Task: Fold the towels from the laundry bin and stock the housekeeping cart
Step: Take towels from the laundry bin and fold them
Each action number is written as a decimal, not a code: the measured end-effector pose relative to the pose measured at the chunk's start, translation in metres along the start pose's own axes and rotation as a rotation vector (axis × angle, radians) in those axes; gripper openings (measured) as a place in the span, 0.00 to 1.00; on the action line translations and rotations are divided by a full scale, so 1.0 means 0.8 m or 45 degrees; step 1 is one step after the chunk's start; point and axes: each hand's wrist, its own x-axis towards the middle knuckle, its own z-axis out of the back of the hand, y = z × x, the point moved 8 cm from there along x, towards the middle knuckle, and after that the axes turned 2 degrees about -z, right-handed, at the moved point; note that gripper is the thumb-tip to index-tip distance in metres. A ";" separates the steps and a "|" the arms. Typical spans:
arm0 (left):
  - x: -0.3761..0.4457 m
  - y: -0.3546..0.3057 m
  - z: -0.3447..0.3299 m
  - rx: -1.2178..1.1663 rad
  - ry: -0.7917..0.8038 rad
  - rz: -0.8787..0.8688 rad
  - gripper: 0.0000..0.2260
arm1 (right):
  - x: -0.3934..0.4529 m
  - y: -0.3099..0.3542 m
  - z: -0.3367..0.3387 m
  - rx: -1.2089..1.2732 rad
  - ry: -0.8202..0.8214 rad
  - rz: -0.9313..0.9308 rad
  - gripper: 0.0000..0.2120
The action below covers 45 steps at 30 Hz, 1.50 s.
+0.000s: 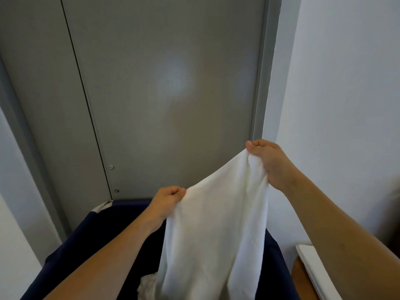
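A white towel hangs in front of me, held up by its top edge above the dark blue laundry bin. My left hand grips the towel's left end, fingers curled round the cloth. Higher and further right, my right hand pinches the other end. The towel's lower part drops down into the bin. More pale laundry lies crumpled inside the bin at the bottom.
A grey door with a grey frame stands straight ahead behind the bin. White walls flank it on both sides. At the lower right, folded white linen rests on a wooden surface.
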 end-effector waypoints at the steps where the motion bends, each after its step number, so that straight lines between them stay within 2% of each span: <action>1: 0.003 -0.016 0.005 0.032 -0.034 -0.048 0.13 | -0.001 -0.003 -0.003 -0.177 0.055 -0.011 0.13; 3: 0.003 -0.055 0.002 0.113 -0.030 -0.146 0.16 | -0.006 -0.014 -0.018 -0.545 0.177 -0.010 0.11; 5: 0.001 -0.092 -0.012 0.157 0.021 -0.239 0.16 | -0.016 -0.024 -0.043 -0.674 0.289 0.037 0.08; 6: 0.000 -0.109 -0.021 0.161 0.052 -0.285 0.15 | -0.022 -0.027 -0.057 -0.650 0.334 0.064 0.07; 9: -0.007 -0.146 -0.048 0.157 0.162 -0.377 0.15 | -0.039 -0.033 -0.093 -0.507 0.482 0.116 0.14; 11: -0.010 -0.156 -0.057 0.148 0.229 -0.383 0.15 | -0.045 -0.037 -0.107 -0.395 0.570 0.070 0.13; 19: -0.014 -0.137 -0.051 0.081 0.246 -0.271 0.13 | -0.037 -0.039 -0.109 -0.257 0.538 0.003 0.12; 21: -0.017 -0.117 -0.055 0.011 0.260 -0.228 0.14 | -0.033 -0.036 -0.111 -0.166 0.485 -0.006 0.10; 24: -0.024 -0.073 -0.062 -0.113 0.267 -0.115 0.18 | -0.026 -0.026 -0.104 -0.211 0.352 0.034 0.11; 27: -0.024 -0.036 -0.051 -0.041 0.214 -0.047 0.14 | -0.015 -0.023 -0.079 -0.133 0.164 -0.008 0.12; 31: -0.019 -0.002 -0.022 0.069 0.162 0.024 0.16 | 0.003 -0.020 -0.032 0.097 -0.102 -0.066 0.14; 33: -0.018 0.001 -0.012 0.105 0.126 0.024 0.16 | 0.007 -0.023 -0.015 0.216 -0.245 -0.091 0.15; 35: -0.015 -0.011 -0.006 0.100 0.071 -0.027 0.15 | 0.009 -0.024 -0.008 0.187 -0.292 -0.053 0.17; 38: -0.010 -0.052 0.001 0.103 -0.011 -0.137 0.14 | 0.006 -0.022 -0.025 -0.294 -0.079 0.041 0.16; 40: -0.008 -0.087 -0.001 0.166 -0.007 -0.230 0.16 | -0.004 -0.028 -0.047 -0.491 0.073 0.100 0.12; 43: -0.012 -0.128 -0.023 0.268 0.071 -0.368 0.19 | -0.022 -0.032 -0.082 -0.393 0.198 0.215 0.05; 45: -0.017 -0.140 -0.039 0.297 0.125 -0.410 0.18 | -0.035 -0.034 -0.107 -0.359 0.333 0.271 0.08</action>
